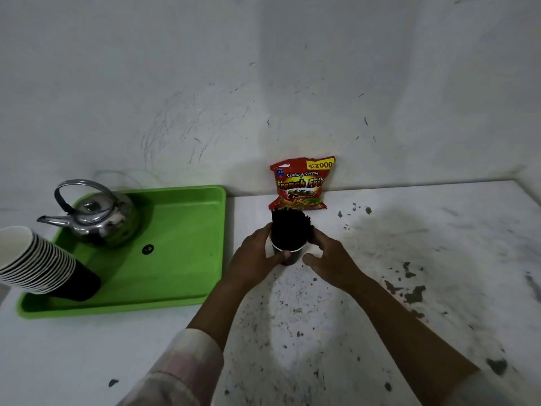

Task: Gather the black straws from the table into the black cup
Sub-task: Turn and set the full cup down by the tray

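A black cup (288, 256) with a white inside stands upright on the white table, just in front of the snack bag. A thick bundle of black straws (289, 228) stands in it and sticks well above the rim. My left hand (254, 259) wraps the cup's left side, thumb across its front. My right hand (329, 259) is at the cup's right side; its fingers touch the straws near the rim, and the thumb is spread apart from the cup. No loose straws show on the table.
A green tray (181, 276) lies left of the cup, holding a steel kettle (93, 215) and a tilted stack of paper cups (38, 262). A red snack bag (301, 183) leans on the wall behind the cup. The worn white table (424, 259) stretches right.
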